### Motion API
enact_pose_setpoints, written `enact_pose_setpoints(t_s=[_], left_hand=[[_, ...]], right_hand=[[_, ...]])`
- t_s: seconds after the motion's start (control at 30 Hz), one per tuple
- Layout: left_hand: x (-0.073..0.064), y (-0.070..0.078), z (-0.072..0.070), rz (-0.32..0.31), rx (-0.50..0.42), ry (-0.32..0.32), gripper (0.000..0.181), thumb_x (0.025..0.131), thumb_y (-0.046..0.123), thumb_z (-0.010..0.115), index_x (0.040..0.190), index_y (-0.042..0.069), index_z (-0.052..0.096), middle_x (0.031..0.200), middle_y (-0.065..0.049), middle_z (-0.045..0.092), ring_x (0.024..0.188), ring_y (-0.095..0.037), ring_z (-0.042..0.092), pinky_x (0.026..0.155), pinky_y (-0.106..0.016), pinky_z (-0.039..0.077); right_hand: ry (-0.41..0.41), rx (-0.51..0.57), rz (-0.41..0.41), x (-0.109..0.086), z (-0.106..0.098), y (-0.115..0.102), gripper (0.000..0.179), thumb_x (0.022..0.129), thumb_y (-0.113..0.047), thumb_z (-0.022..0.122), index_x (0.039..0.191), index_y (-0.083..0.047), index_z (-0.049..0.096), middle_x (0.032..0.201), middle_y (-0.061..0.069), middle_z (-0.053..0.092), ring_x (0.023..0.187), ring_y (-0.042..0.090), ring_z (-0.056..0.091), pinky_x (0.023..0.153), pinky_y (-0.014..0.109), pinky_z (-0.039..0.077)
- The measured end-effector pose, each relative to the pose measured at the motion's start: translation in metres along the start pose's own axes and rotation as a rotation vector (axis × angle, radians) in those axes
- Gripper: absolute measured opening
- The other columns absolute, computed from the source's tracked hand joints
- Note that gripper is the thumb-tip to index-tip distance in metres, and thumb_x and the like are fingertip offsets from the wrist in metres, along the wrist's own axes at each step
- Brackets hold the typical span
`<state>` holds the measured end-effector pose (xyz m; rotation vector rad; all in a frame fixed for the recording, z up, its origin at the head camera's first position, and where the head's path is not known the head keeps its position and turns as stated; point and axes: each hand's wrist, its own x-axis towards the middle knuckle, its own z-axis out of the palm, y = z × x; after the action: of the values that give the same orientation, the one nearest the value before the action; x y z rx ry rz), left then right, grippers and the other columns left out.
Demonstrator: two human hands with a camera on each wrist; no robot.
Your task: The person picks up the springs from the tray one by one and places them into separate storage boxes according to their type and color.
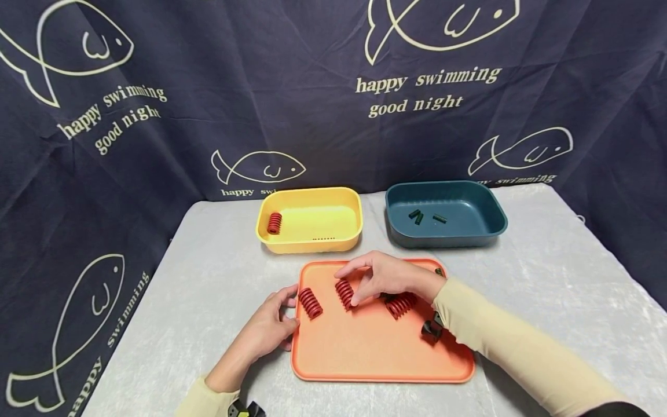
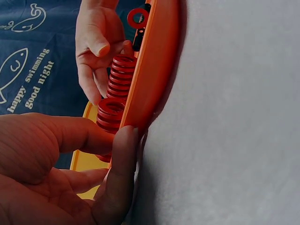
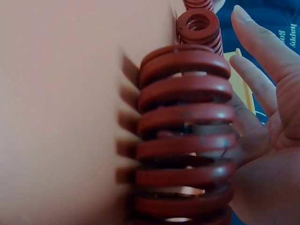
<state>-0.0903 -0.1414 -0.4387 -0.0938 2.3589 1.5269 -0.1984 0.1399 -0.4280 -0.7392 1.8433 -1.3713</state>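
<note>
We see the middle red spring [image 1: 344, 295] lying on its side on the orange tray [image 1: 365, 354], between the left spring [image 1: 311, 303] and the right spring [image 1: 400, 305]. Our right hand [image 1: 384, 274] is over it with thumb and fingers spread apart, not clasping it; we cannot tell whether the thumb tip touches a coil. Our left hand [image 1: 267, 328] pinches the tray's rim at the side, so the tray probably won't skid on the worktop [image 1: 161, 330].

The thick, flat coils look like metal, so we expect the spring to be weighty for its size and very stiff, hardly giving under finger pressure and not at all fragile. The outer faces are smooth and slightly shiny; they may slip a little, though the gaps between turns should give our fingertips purchase. Being round, it could roll if nudged off-centre. We would best take it across the middle of its length, thumb on one flank and fingers on the other, or by its two ring ends, keeping the pull balanced.
</note>
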Motion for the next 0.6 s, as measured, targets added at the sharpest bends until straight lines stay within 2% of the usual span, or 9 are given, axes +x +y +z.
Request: enact_pose_setpoints(t_s=[0.1, 0.2, 0.4, 0.6], left_hand=[[0.000, 0.000, 0.000, 0.002, 0.000, -0.001, 0.071, 0.084, -0.011, 0.063, 0.151, 0.006, 0.047, 0.123, -0.014, 0.049, 0.076, -0.022, 0.055, 0.047, -0.041, 0.060], [0.000, 0.000, 0.000, 0.011, -0.003, -0.002, 0.071, 0.084, -0.011, 0.063, 0.151, 0.005, 0.047, 0.122, -0.015, 0.048, 0.076, -0.022, 0.055, 0.047, -0.041, 0.060], [0.000, 0.000, 0.000, 0.015, -0.006, -0.002, 0.071, 0.084, -0.011, 0.063, 0.151, 0.005, 0.047, 0.122, -0.015, 0.049, 0.074, -0.022, 0.056, 0.047, -0.041, 0.060], [0.000, 0.000, 0.000, 0.006, -0.007, -0.002, 0.071, 0.084, -0.011, 0.063, 0.151, 0.006, 0.047, 0.123, -0.015, 0.049, 0.073, -0.021, 0.057, 0.048, -0.041, 0.060]], right_hand=[[-0.016, -0.026, -0.007, 0.002, 0.001, 0.000, 0.057, 0.082, -0.003, 0.085, 0.136, -0.001, 0.065, 0.095, 0.016, 0.076, 0.072, 0.031, 0.073, 0.059, 0.023, 0.055], [-0.012, -0.084, -0.020, 0.002, 0.003, 0.000, 0.058, 0.080, -0.003, 0.087, 0.135, -0.003, 0.066, 0.100, 0.014, 0.076, 0.070, 0.027, 0.072, 0.061, 0.024, 0.057], [0.048, -0.198, -0.022, 0.002, 0.009, -0.005, 0.052, 0.079, -0.005, 0.088, 0.128, -0.007, 0.071, 0.091, 0.010, 0.073, 0.064, 0.016, 0.065, 0.058, 0.022, 0.053], [0.075, -0.204, -0.042, 0.001, 0.010, -0.006, 0.049, 0.081, -0.003, 0.085, 0.128, -0.004, 0.071, 0.087, 0.009, 0.073, 0.064, 0.017, 0.064, 0.056, 0.020, 0.051]])
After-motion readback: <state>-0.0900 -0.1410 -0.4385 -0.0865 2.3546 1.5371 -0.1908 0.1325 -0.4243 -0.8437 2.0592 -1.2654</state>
